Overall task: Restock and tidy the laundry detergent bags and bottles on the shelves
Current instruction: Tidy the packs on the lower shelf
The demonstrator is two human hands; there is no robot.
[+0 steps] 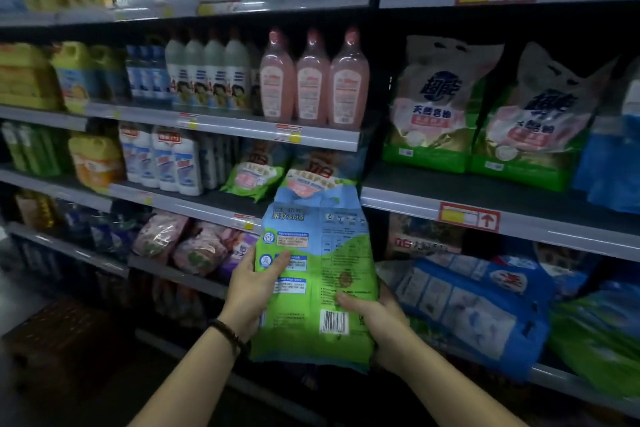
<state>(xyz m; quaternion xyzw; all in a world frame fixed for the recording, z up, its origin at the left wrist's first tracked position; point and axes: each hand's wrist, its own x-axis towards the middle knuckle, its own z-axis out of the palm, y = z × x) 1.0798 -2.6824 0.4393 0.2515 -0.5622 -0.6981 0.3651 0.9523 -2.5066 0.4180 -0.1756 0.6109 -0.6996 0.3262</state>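
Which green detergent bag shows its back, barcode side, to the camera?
The green-and-blue bag held between the left hand and right hand; the matching shelf bags behind show their fronts.

A single wide-angle view is taken from the person's head, directed forward and slightly down at the shelves (346, 142), which are seen at close range and at an angle, receding toward the left. Straight shelf edges are bowed by the lens. Both forearms are seen entering from the bottom edge. No second view is given.
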